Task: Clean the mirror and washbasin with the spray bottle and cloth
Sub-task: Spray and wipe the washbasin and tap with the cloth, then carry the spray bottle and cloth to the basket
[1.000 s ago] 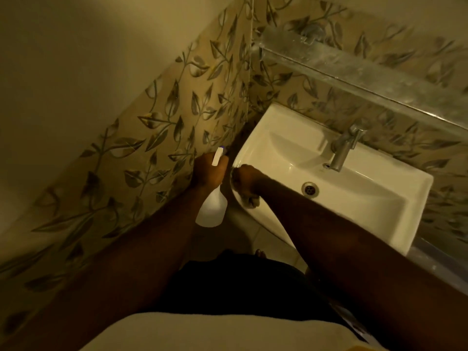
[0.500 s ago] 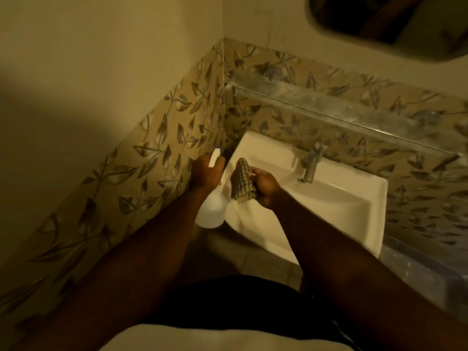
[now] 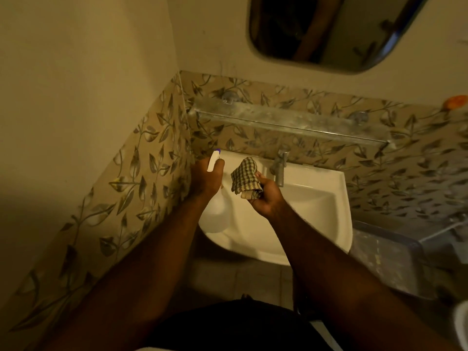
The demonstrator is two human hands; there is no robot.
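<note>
The left hand (image 3: 206, 179) grips a white spray bottle (image 3: 215, 211) above the washbasin (image 3: 326, 214). The right hand (image 3: 266, 196) clutches a checked cloth (image 3: 244, 177). At twelve o'clock, the mirror (image 3: 329, 29) looks dim, perhaps smeared.

A white washbasin (image 3: 316, 211) is fixed to the leaf-patterned tiled wall (image 3: 405, 178), its bowl bare where it shows, with a metal tap (image 3: 279, 168) standing on its back rim at 12 o'clock. Higher on the same wall, at 12 o'clock from the basin, a long narrow shelf (image 3: 291, 120) runs across; it looks dusty or smeared, and nothing can be made out lying on it. Below the basin, at 6 o'clock, is a pale tiled floor (image 3: 253, 279). At 3 o'clock from the basin, down near the floor, stands a clear plastic container (image 3: 387, 259); its contents cannot be told in the dim light.
</note>
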